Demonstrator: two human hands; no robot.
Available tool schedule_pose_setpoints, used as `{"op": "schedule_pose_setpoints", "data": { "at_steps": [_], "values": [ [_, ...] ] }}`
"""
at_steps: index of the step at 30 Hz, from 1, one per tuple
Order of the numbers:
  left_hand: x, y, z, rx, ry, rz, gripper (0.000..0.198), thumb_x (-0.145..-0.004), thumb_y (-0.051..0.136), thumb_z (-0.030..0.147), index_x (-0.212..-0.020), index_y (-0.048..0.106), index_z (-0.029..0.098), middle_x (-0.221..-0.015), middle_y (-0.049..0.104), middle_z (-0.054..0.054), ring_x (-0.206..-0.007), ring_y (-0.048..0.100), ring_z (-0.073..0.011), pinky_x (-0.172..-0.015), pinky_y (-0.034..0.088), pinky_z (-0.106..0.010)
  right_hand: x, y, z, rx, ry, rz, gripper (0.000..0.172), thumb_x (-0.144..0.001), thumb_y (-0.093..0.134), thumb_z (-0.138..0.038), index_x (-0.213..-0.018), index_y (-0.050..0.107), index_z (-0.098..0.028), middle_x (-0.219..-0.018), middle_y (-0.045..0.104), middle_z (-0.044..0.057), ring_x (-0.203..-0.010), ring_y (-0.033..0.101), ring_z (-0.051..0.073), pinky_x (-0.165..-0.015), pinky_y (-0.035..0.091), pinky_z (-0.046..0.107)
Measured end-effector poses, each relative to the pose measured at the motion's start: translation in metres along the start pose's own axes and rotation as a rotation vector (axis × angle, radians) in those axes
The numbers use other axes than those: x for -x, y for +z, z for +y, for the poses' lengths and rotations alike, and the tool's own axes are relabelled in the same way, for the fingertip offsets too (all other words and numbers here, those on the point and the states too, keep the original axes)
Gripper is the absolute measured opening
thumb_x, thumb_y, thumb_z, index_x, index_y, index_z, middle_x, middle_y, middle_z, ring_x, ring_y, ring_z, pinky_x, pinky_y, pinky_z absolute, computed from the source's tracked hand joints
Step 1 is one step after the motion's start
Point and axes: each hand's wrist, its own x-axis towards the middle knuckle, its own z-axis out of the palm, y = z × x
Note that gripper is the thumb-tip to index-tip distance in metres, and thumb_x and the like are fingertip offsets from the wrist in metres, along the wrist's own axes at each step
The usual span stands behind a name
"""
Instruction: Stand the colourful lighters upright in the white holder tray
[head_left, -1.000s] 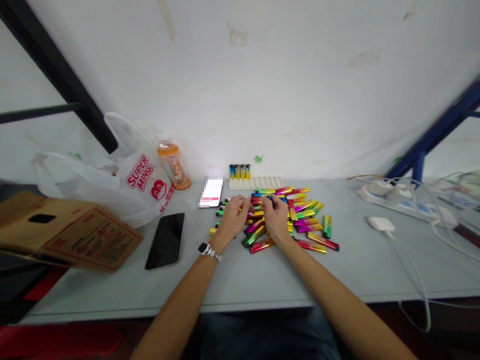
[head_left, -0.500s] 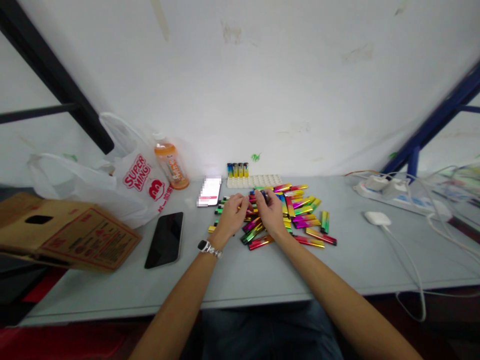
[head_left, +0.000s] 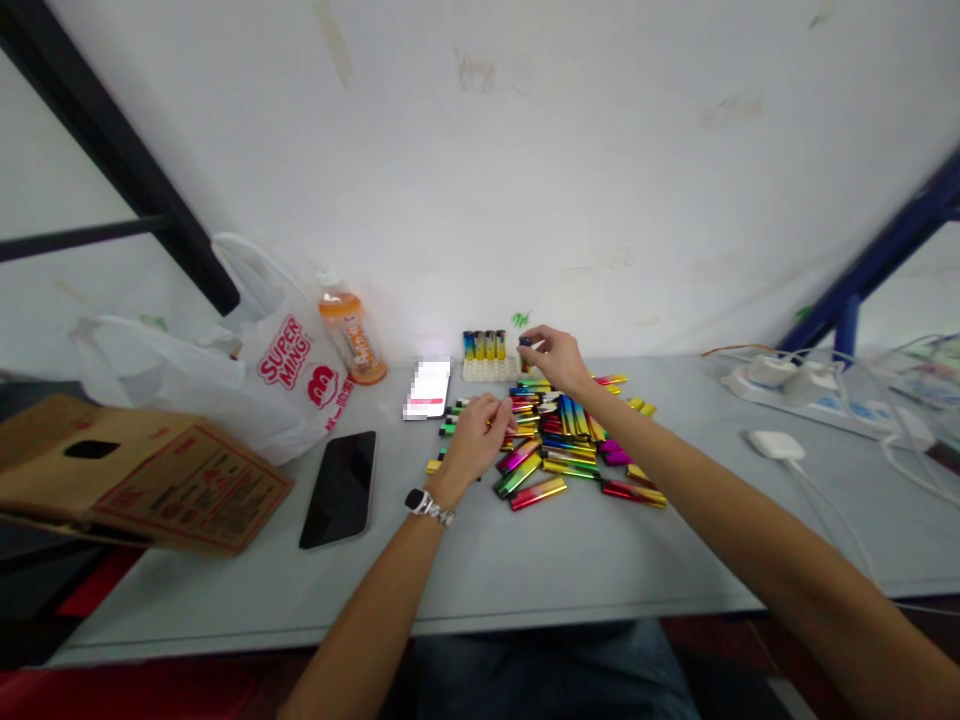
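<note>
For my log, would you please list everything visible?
Box: one, brown, left
Bag: one, white, behind box
Bottle: one, orange, beside bag
Dark phone: one, black, front left
Lit phone: one, white, beside tray
Tray: one, white, back centre
Standing lighters: four, yellow and blue, on tray
Loose lighters: many, multicoloured, centre
Power strip: one, white, right
Charger: one, white, right
Cables: several, mostly white, right
Table: one, grey, beneath
Bars: several, black or blue, sides
Watch: one, silver, left wrist
Left hand: one, bare, over lighters
Right hand: one, bare, at tray

right hand (head_left: 553, 356) gripping lighter (head_left: 525, 342) (dark-topped) by rack (head_left: 491, 371), left hand (head_left: 480, 434) at pile (head_left: 574, 416)
</note>
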Motion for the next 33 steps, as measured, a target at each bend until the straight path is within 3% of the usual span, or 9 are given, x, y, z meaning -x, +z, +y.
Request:
{"op": "schedule_pose_setpoints", "data": {
  "at_steps": [8,13,18,22,26,29,33],
  "values": [
    [0.0,0.002,0.003,-0.008,0.009,-0.021,0.047,-0.1,0.036,0.038,-0.066,0.063,0.02,-0.074,0.059,-0.003,-0.081,0.057,-0.0178,-0.083,0.042,-0.034,-0.052,0.015,0.03,0.099,-0.106,-0.116,0.016,-0.075,0.063,-0.022,-0.09,0.058,-0.018,-0.079,0.067,0.001,-0.068,0.063,0.015,-0.068,0.048,0.027],
    [-0.001,0.004,0.006,-0.052,0.032,-0.028,0.046,-0.1,0.036,0.039,-0.065,0.06,0.02,-0.075,0.061,-0.003,-0.081,0.056,-0.0183,-0.083,0.042,-0.035,-0.066,0.023,0.039,0.184,-0.098,-0.204,0.012,-0.074,0.063,-0.021,-0.085,0.06,-0.016,-0.076,0.065,0.0,-0.072,0.06,0.014,-0.071,0.047,0.026],
    [-0.001,0.002,-0.001,-0.072,-0.003,0.001,0.047,-0.1,0.036,0.038,-0.065,0.061,0.02,-0.075,0.061,-0.003,-0.082,0.057,-0.0186,-0.083,0.042,-0.035,-0.072,0.02,0.046,0.182,-0.069,-0.197,0.011,-0.074,0.064,-0.02,-0.083,0.063,-0.014,-0.071,0.064,-0.001,-0.069,0.058,0.014,-0.07,0.047,0.026],
    [-0.001,0.003,-0.004,-0.079,-0.015,-0.002,0.046,-0.1,0.037,0.037,-0.064,0.061,0.02,-0.073,0.06,-0.003,-0.08,0.057,-0.0182,-0.082,0.042,-0.034,-0.069,0.017,0.036,0.339,-0.069,-0.259,0.013,-0.082,0.06,-0.023,-0.085,0.067,-0.013,-0.077,0.067,0.003,-0.074,0.06,0.015,-0.073,0.046,0.026],
    [-0.002,0.005,-0.003,-0.071,-0.016,-0.01,0.046,-0.1,0.037,0.036,-0.064,0.061,0.019,-0.073,0.06,-0.003,-0.08,0.057,-0.0181,-0.084,0.042,-0.035,-0.05,0.019,0.016,0.646,-0.09,-0.187,0.031,-0.094,0.048,-0.036,-0.103,0.072,-0.018,-0.107,0.064,0.01,-0.088,0.062,0.019,-0.078,0.046,0.029],
    [-0.002,0.005,-0.003,-0.067,-0.015,-0.012,0.046,-0.1,0.037,0.037,-0.064,0.061,0.019,-0.074,0.061,-0.003,-0.08,0.058,-0.0179,-0.085,0.042,-0.035,-0.034,0.018,0.004,0.815,-0.098,-0.186,0.043,-0.1,0.034,-0.042,-0.122,0.066,-0.025,-0.123,0.053,0.011,-0.094,0.061,0.022,-0.08,0.047,0.032],
    [-0.001,0.005,-0.003,-0.072,0.005,-0.013,0.046,-0.1,0.037,0.038,-0.064,0.061,0.02,-0.074,0.061,-0.003,-0.08,0.057,-0.018,-0.083,0.043,-0.035,-0.023,0.01,0.0,0.929,-0.126,-0.295,0.046,-0.101,0.029,-0.038,-0.142,0.049,-0.03,-0.119,0.051,0.012,-0.1,0.059,0.025,-0.08,0.048,0.034]
  ]
}}
